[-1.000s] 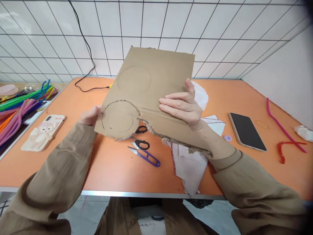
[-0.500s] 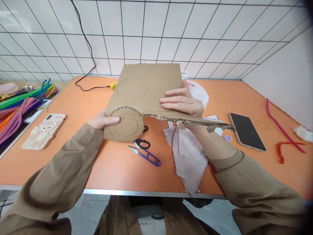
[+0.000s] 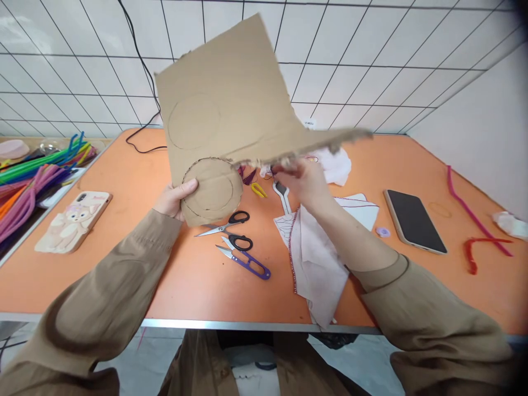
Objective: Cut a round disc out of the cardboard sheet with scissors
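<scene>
My left hand (image 3: 171, 201) grips a large sheet of brown cardboard (image 3: 226, 93) by its lower left corner, thumb on top. The sheet is raised and tilted. It bears drawn circles, and a round cardboard piece (image 3: 212, 190) with a rough cut edge lies by my thumb. A ragged strip of the sheet sticks out to the right. Under that strip is my right hand (image 3: 305, 179), low over the table; its fingertips are blurred and partly hidden. Close to them lie small dark and yellow items (image 3: 258, 190). Black-handled scissors (image 3: 240, 242) and purple thread snips (image 3: 249, 267) lie below the cardboard.
White stitched fabric (image 3: 319, 264) lies right of the snips. A dark-screened phone (image 3: 414, 220), a lilac button (image 3: 383, 232) and red pipe cleaners (image 3: 470, 256) are on the right. At left are a phone in a cartoon case (image 3: 74, 223) and bundled coloured pipe cleaners (image 3: 37, 187).
The cardboard has been lifted and turned counter-clockwise in my left hand. My right hand has left its surface and moved down and left beneath the strip, uncovering the scissors.
</scene>
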A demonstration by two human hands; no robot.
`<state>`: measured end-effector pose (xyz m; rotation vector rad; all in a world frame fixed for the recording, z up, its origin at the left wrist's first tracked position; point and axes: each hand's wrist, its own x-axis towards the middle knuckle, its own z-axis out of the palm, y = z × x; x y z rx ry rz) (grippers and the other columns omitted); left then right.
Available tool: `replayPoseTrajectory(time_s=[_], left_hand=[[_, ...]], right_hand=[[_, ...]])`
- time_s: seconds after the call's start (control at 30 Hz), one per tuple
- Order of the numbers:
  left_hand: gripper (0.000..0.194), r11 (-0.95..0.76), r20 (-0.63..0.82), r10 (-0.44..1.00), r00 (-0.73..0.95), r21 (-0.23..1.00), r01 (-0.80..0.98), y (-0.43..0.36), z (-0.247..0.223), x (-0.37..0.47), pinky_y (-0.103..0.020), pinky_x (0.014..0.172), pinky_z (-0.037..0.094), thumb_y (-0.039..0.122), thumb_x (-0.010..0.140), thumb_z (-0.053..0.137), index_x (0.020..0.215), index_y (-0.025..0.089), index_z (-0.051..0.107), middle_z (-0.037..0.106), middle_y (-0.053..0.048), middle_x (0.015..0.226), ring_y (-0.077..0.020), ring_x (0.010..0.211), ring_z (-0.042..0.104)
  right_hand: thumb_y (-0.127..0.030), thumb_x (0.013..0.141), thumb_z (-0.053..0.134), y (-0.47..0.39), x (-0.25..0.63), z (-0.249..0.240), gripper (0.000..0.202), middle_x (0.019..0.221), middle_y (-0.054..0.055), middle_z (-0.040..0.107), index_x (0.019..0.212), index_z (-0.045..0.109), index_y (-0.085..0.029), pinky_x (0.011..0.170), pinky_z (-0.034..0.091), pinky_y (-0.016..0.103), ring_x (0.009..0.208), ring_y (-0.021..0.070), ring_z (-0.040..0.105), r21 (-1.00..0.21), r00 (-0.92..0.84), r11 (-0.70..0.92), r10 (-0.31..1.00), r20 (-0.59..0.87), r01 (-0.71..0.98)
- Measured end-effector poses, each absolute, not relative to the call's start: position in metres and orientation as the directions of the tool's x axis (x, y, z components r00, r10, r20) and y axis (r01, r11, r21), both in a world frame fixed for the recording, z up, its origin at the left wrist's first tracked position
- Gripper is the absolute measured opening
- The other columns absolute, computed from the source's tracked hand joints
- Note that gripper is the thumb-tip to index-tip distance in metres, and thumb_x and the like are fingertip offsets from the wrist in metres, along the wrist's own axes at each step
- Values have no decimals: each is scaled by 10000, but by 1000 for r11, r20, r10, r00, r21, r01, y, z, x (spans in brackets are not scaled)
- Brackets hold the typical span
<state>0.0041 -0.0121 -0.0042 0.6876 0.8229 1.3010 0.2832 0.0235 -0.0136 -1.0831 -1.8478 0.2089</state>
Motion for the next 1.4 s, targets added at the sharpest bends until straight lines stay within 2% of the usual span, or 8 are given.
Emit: replayPoseTrajectory(time_s=[0.07,0.13,0.3,0.43,0.7,0.87,1.17,1.4], left_hand=[[379,166,-149,986,78,781,-602,-11,-4,11,-379,899,587,102,807,613,1182,107,669,772,-127,1010,-277,996,722],[378,167,-168,984,61,749,-641,-12,-3,16,-356,910,580,105,860,555,1228,120,639,771,-115,1020,-250,1004,721],[374,221,-216,973,86,746,-628,-17,-6,23,-381,909,585,120,846,588,1216,109,636,778,-125,973,-278,1017,716],[397,176,-154,984,88,780,-601,-19,-11,24,-394,885,598,94,760,677,1157,117,672,779,-125,982,-298,989,723],[320,40,2,997,79,851,-524,-21,-18,27,-403,912,584,217,682,824,986,158,745,761,-106,1080,-331,1107,669],[355,69,-1,992,123,833,-549,-22,-17,27,-472,948,564,228,694,816,1032,152,735,745,-116,1126,-355,1143,645],[356,65,-55,998,37,762,-644,-12,-15,20,-414,993,549,180,718,767,1063,121,700,764,-101,1065,-324,1194,617],[298,-62,19,997,-75,770,-635,-8,-8,17,-381,1023,532,133,734,729,1031,140,708,751,-91,1119,-305,1265,563]], right_hand=[[-150,785,616,14,272,-20,90,686,23,702,753,700,-158,590,537,306,614,171,652,-608,-320,538,841,437,584],[-112,771,637,1,258,-25,148,823,48,738,881,725,-157,692,540,318,724,180,678,-601,-486,536,833,263,593],[-247,852,659,-24,233,-30,276,1122,135,674,1115,694,-169,934,472,443,1080,270,589,-405,-720,725,665,199,558],[-378,822,693,-34,233,-23,419,1193,155,610,1189,668,-178,923,453,466,1099,304,530,-332,-768,781,607,202,530],[-387,872,633,-45,229,-13,301,1059,126,644,1063,699,-162,827,449,390,975,266,559,-269,-814,797,576,71,541],[-206,871,636,-44,226,-21,317,1128,119,625,1187,636,-174,822,435,346,1042,258,542,-230,-777,763,628,42,605],[-85,965,390,-42,235,-18,338,902,93,580,1206,608,-177,678,312,314,755,190,503,35,-823,824,560,100,565],[-53,923,424,-34,246,-7,387,870,87,596,1238,606,-184,701,336,314,777,195,501,-127,-832,831,551,60,541]])
